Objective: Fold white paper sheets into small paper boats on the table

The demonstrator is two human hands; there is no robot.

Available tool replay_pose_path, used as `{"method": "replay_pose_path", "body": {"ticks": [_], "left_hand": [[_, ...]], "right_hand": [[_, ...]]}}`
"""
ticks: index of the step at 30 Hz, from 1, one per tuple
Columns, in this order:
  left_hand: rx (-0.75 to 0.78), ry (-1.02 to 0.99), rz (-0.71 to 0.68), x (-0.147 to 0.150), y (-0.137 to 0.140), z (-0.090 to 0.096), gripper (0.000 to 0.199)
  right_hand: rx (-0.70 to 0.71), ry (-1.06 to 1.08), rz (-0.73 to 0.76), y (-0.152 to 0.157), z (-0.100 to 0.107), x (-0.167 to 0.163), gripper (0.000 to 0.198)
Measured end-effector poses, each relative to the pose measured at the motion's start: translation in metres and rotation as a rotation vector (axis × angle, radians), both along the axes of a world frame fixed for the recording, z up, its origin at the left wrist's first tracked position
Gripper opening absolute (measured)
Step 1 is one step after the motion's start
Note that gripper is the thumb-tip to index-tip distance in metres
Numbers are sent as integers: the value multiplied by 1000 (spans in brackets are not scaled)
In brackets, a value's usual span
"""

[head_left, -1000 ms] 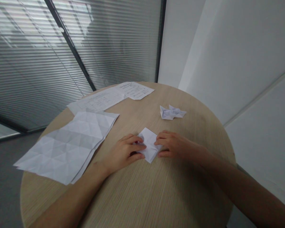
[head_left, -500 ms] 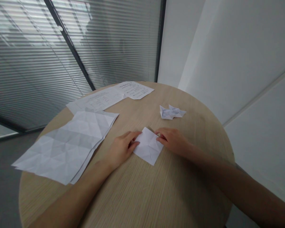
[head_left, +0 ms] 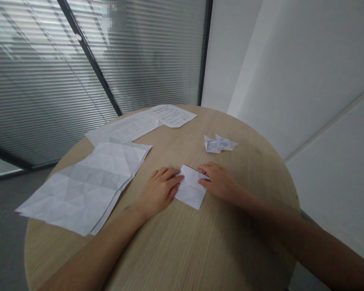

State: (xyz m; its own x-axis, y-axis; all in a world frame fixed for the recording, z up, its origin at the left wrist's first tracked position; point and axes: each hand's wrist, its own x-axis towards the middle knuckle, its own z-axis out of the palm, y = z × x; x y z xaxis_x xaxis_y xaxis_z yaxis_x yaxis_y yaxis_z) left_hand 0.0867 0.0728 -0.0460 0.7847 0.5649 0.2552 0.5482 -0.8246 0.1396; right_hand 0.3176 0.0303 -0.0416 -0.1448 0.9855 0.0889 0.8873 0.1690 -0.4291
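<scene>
A small folded square of white paper (head_left: 190,188) lies on the wooden table, with crease lines crossing its face. At its left corner, my left hand (head_left: 160,190) has its fingertips over the edge, holding the sheet against the tabletop. My right hand (head_left: 220,182) grips the opposite corner between thumb and fingers; the thumb rests on top and the index finger lies along the upper right edge. Beyond my right hand sits a folded white paper figure (head_left: 220,143) with pointed ends.
Large creased white sheets (head_left: 87,186) lie stacked on the left, overhanging the edge of the round table (head_left: 176,250). Printed pages (head_left: 145,121) lie at the far side. Blinds (head_left: 157,52) and a white wall (head_left: 291,72) stand behind.
The folded paper has turned slightly and shifted a little right. My left fingers have moved from a pinch at its edge to lying more over its left corner.
</scene>
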Motion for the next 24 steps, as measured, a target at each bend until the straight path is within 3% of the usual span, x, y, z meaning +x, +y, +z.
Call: {"method": "replay_pose_path", "body": {"ticks": [5, 11, 14, 17, 21, 24], "left_hand": [[-23, -82, 31, -1, 2, -3, 29], [-75, -155, 30, 0, 4, -2, 31], [-86, -300, 72, 0, 1, 3, 27], [15, -538, 114, -1, -4, 12, 18], [222, -687, -61, -1, -11, 25, 17], [236, -627, -123, -2, -12, 27, 18]], "right_hand": [[-88, 104, -50, 7, 2, 4, 39], [-56, 186, -101, 9, -1, 3, 22], [80, 264, -53, 8, -4, 2, 14], [355, 374, 62, 4, -2, 2, 10], [690, 411, 211, -3, 7, 6, 10], [728, 350, 245, -2, 8, 12, 11]]}}
